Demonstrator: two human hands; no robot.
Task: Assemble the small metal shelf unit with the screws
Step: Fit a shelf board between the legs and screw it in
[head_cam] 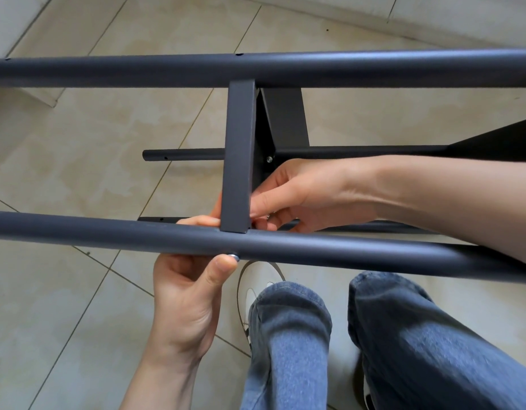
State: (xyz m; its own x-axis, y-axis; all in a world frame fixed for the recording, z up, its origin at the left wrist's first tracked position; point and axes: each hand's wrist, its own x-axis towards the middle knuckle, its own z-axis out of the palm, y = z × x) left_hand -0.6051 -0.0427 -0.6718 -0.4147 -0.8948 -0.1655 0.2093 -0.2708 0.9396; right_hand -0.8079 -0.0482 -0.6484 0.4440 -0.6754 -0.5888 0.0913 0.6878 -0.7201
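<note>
Near tube (108, 235) and far tube (374, 68) bounding open gap, cross bracket (238, 155) splitting it. Wide bay lying open at 9 o'clock. Right hand (300, 193) crowding 3 o'clock bay. Knees (288, 321) blocking 6 o'clock.

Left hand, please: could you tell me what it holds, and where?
The left hand grips the near tube beside the crossbar, thumb on the screw head.

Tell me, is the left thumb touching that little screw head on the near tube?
Touching. The head view shows the left hand with its thumb tip pressed against the screw head on the near tube, no gap between them.
</note>
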